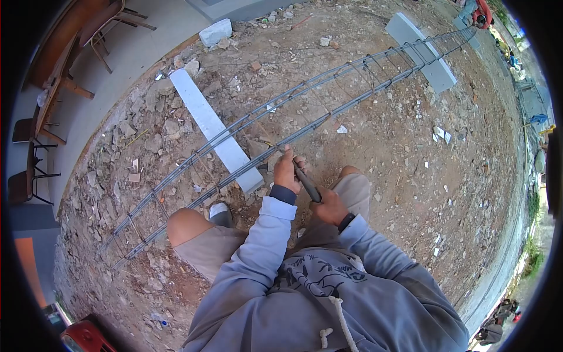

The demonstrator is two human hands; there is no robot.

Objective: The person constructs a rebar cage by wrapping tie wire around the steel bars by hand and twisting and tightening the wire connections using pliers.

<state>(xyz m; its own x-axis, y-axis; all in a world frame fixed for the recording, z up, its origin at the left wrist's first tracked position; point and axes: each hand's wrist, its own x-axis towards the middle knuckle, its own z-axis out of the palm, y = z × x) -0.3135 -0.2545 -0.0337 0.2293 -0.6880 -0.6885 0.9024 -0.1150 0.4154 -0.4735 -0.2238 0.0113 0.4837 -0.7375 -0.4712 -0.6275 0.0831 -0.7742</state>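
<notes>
My right hand [330,206] is closed around the end of a long, dark hand tool [306,183] that slants up toward the steel bars. Its jaw or tip is hard to make out by my other hand. My left hand [285,173] is closed, fingertips against the near bars of a long rebar cage [328,114]; what it pinches there is too small to see. Thin ties cross between the cage's parallel bars. Under the cage lie a pale plank-like block [214,130] close to me and a grey slab [419,53] farther off.
Rubble and broken stones [155,132] cover the dirt ground. A white block [216,33] lies near the paved edge. Wooden furniture [76,50] and chairs [22,185] stand at left. Another person in a red sleeve [483,13] is at the cage's far end.
</notes>
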